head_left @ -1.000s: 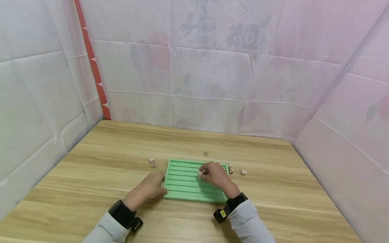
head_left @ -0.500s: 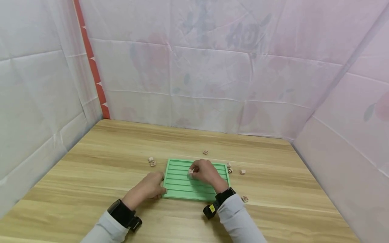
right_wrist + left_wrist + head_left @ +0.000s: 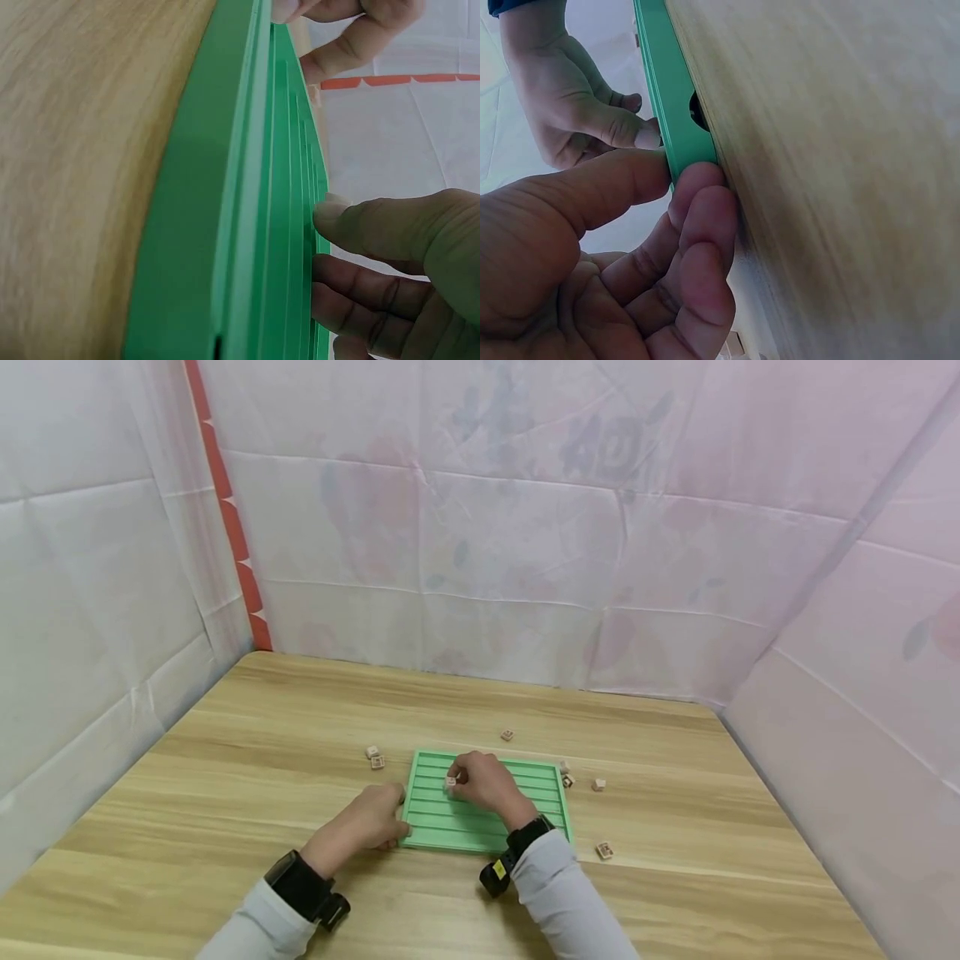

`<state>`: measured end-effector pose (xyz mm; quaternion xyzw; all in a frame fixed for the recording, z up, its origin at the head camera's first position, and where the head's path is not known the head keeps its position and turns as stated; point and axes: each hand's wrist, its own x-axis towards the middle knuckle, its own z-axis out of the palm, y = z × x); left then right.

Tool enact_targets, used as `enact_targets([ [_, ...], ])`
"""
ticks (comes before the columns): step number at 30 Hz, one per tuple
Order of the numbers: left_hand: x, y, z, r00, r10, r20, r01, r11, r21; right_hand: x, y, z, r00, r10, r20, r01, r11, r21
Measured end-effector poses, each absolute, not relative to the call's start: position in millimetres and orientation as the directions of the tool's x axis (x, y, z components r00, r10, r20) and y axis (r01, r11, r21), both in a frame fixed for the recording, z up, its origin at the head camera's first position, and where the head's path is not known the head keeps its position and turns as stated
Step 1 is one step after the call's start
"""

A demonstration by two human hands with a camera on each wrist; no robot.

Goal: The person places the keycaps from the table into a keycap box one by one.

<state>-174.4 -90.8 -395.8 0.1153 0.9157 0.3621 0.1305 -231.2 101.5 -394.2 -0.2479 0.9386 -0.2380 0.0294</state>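
Observation:
A green tray (image 3: 450, 828) with several parallel grooves lies flat on the wooden table. My left hand (image 3: 366, 820) grips its left edge; in the left wrist view the thumb lies against the upper side of the tray's green wall (image 3: 676, 112) and fingers curl at its lower side. Over the tray's left half, my right hand (image 3: 486, 783) pinches a small pale square piece (image 3: 450, 783) between thumb and fingers. In the right wrist view that hand (image 3: 405, 262) is close over the grooves, and the piece is hidden there.
Two similar pieces (image 3: 377, 762) lie left of the tray, one small piece (image 3: 507, 735) behind it. Right of it are several more, including a pale piece (image 3: 598, 785) and a patterned piece (image 3: 604, 851). White sheeting (image 3: 525, 543) hangs around the wooden table (image 3: 225, 760).
My right hand has moved left across the tray with the pale piece, uncovering the tray's right side and a piece near the right wrist. The left hand keeps its grip.

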Motion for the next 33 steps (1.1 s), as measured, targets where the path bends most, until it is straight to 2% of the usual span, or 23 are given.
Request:
enact_targets([
  [18, -173.9, -92.0, -395.1, -0.934, 0.314, -0.171, 0.112, 0.711, 0.695, -237.1, 66.8, -396.5, -0.884, -0.466, 0.025, -0.428, 0.787, -0.445],
  [33, -175.8, -90.8, -396.1, -0.929, 0.333, -0.163, 0.136, 0.716, 0.685, -241.5, 58.7, -400.5, -0.891, -0.455, -0.001, -0.415, 0.814, -0.407],
])
